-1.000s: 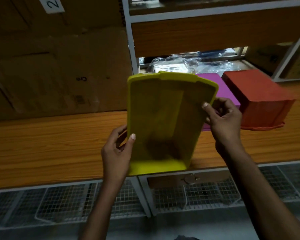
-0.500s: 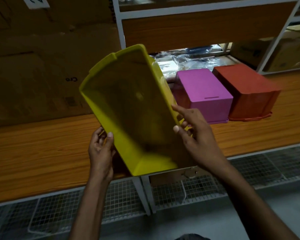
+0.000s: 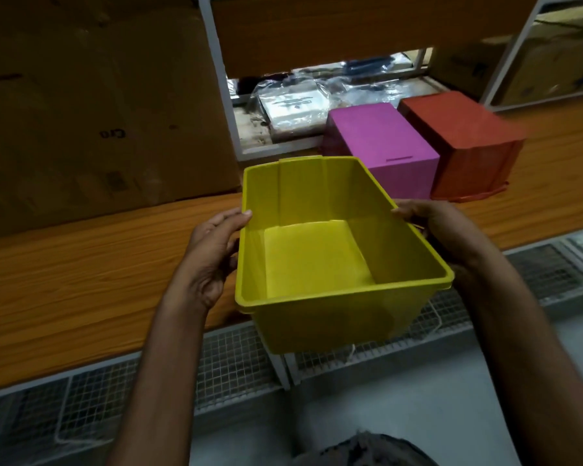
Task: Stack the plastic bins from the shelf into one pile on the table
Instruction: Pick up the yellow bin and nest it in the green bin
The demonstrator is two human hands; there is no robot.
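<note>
I hold a yellow plastic bin [image 3: 317,253] upright, mouth up, in the air over the front edge of the wooden shelf board [image 3: 81,264]. My left hand [image 3: 212,250] grips its left wall and my right hand [image 3: 441,230] grips its right wall. The bin is empty inside. Behind it on the board a purple bin [image 3: 384,146] and a red bin [image 3: 461,139] lie upside down, side by side and touching.
A large cardboard box [image 3: 98,105] stands on the board at the left. Plastic-wrapped packets [image 3: 293,105] lie behind a white frame post [image 3: 223,79]. Wire mesh baskets [image 3: 229,361] hang under the board, above a grey floor.
The yellow bin has been turned from on edge, its opening facing me, to upright with its mouth up, and lowered toward me. Both hands shifted onto its side walls.
</note>
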